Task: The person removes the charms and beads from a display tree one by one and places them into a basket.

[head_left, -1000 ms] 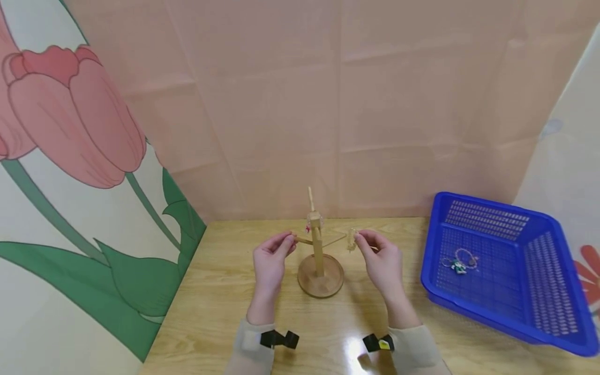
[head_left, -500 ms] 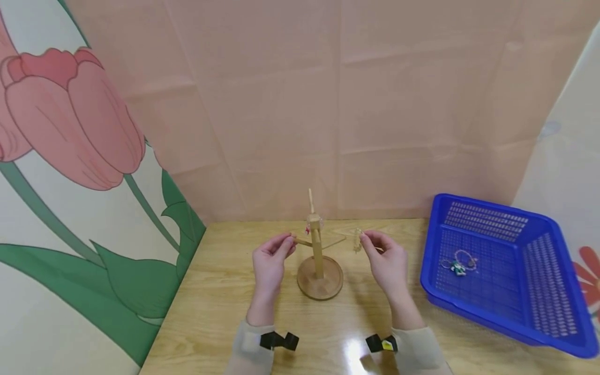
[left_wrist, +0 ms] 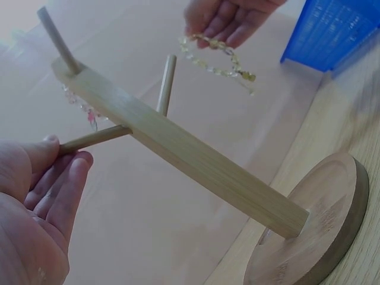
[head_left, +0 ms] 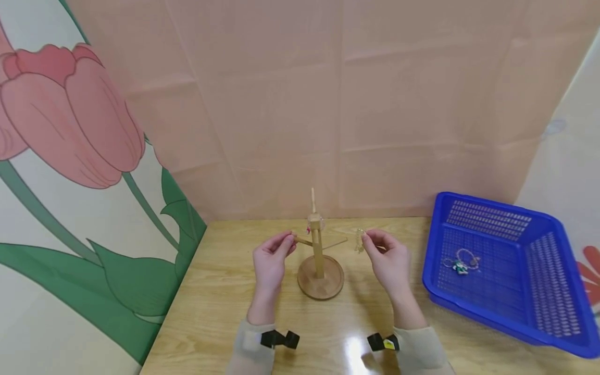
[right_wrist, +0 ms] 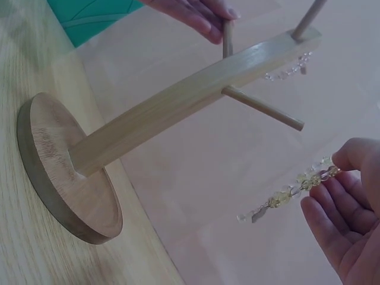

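Observation:
A wooden stand [head_left: 317, 252] with a round base and several pegs stands upright on the table. My left hand [head_left: 269, 263] pinches the tip of its left peg [left_wrist: 98, 138] between thumb and fingers. To the right, my right hand [head_left: 388, 260] holds a yellow and clear beaded bracelet [right_wrist: 297, 189] by thumb and fingertips. This bracelet hangs a little beyond the end of the right peg [right_wrist: 267, 109], apart from it. Another beaded bracelet [left_wrist: 89, 110], pinkish with a red bead, hangs near the top of the stand, partly behind the post.
On the right of the wooden table [head_left: 211, 312] sits a blue plastic basket [head_left: 497, 325]. Inside it lie a pale beaded bracelet [head_left: 469, 252] and a green and white charm [head_left: 460, 267]. A pink cloth [head_left: 281, 104] covers the back wall.
My right hand has shifted slightly to the right with the yellow bracelet, farther from the right peg's tip. The left hand keeps its pinch on the left peg.

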Available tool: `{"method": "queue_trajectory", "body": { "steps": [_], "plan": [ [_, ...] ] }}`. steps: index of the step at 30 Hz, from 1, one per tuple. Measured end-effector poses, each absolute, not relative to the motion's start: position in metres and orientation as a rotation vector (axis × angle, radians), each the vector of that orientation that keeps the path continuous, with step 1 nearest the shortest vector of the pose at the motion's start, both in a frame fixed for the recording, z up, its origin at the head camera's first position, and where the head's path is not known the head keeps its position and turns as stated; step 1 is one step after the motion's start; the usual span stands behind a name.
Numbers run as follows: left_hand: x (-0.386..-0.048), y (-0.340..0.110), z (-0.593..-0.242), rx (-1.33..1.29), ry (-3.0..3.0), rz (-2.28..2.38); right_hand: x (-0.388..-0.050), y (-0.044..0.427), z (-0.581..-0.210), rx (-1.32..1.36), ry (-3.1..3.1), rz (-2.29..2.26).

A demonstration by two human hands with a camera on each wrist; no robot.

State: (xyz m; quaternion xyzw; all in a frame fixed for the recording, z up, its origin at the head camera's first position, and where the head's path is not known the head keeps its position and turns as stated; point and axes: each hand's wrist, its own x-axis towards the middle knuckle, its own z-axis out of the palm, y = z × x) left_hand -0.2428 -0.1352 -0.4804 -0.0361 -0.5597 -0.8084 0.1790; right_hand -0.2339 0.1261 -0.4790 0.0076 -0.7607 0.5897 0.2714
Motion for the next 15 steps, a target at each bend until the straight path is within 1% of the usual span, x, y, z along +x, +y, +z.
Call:
{"method": "queue_trajectory", "body": {
  "steps": [9,15],
  "plan": [
    [-0.2401,-0.1340,-0.4833,-0.096,-1.596,-2.289,-0.2319,0.1274,-0.4835,0.024,-2.065,1.580],
    [-0.2429,-0.1336,-0.4805,-0.102,-1.589,-2.264,-0.2346,0.1263,-0.4799,0.024,-2.051,1.588]
  ]
}}
